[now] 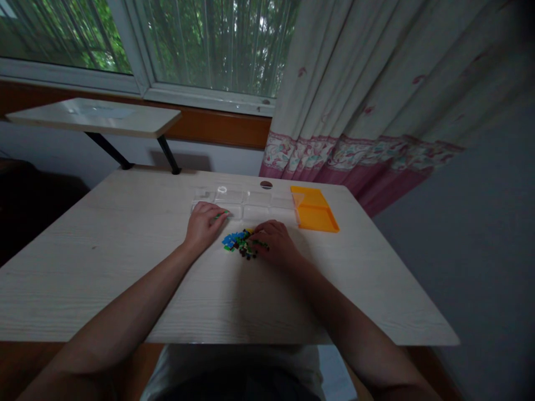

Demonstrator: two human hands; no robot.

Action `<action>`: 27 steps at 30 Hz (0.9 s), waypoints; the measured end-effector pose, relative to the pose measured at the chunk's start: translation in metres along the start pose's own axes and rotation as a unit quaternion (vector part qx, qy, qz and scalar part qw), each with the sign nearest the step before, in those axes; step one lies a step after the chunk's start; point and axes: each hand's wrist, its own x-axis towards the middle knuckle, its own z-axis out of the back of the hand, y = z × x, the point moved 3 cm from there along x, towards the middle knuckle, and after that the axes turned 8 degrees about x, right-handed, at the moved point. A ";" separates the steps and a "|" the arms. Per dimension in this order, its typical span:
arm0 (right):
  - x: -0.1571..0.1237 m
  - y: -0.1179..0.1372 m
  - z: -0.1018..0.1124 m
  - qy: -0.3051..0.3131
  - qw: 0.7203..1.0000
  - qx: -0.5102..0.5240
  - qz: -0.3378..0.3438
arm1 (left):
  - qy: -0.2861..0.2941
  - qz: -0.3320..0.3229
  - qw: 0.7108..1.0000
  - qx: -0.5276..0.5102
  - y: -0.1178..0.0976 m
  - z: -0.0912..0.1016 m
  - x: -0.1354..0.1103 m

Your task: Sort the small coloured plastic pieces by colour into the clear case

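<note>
A pile of tiny building bricks [236, 240], blue, green, yellow and dark brown, lies loose on the table. My left hand [203, 225] rests left of the pile, at the near edge of a clear compartment tray [256, 212]. Small green bricks [221, 214] show pinched between its thumb and fingers. On the pile's right side, my right hand [276, 243] reaches in with curled fingers touching the bricks. Whether a brick is in its fingertips is too small to make out.
An orange two-part tray [316, 210] lies at the right end of the clear tray. Behind them is a round cable hole [266, 185] in the pale wooden table [137, 245]. A raised shelf [100, 118] stands back left; a curtain [330, 111] hangs behind.
</note>
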 end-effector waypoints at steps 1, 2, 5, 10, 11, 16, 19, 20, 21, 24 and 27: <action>0.000 0.001 -0.002 -0.005 1.000 -0.002 -0.003 | -0.004 0.009 1.000 0.002 0.002 -0.001 0.000; 0.000 0.002 -0.004 -0.013 1.000 -0.004 -0.006 | -0.006 0.017 1.000 0.004 0.003 -0.001 -0.001; 0.001 0.005 -0.007 -0.035 0.999 -0.016 -0.022 | -0.003 0.031 0.999 0.012 0.005 -0.003 -0.001; 0.003 0.007 -0.009 -0.057 0.997 -0.035 -0.050 | 0.007 0.021 1.000 0.016 0.001 -0.006 -0.001; 0.004 0.006 -0.010 -0.059 0.996 -0.038 -0.053 | 0.009 0.017 1.000 0.014 0.000 -0.007 -0.001; 0.006 0.005 -0.013 -0.052 0.995 -0.054 -0.059 | 0.020 0.017 1.000 0.010 -0.002 -0.008 0.000; 0.007 0.006 -0.014 -0.052 0.995 -0.060 -0.058 | 0.020 0.022 1.000 0.009 -0.001 -0.008 0.000; 0.008 0.007 -0.014 -0.052 0.995 -0.062 -0.057 | 0.019 0.022 1.000 0.010 0.000 -0.008 0.000; 0.008 0.007 -0.014 -0.054 0.995 -0.064 -0.057 | 0.017 0.021 1.000 0.011 0.000 -0.008 0.000; 0.009 0.008 -0.014 -0.056 0.994 -0.067 -0.060 | 0.016 0.018 1.000 0.016 0.000 -0.009 0.000; 0.009 0.008 -0.014 -0.059 0.995 -0.057 -0.061 | 0.019 0.020 0.999 0.021 0.000 -0.009 -0.001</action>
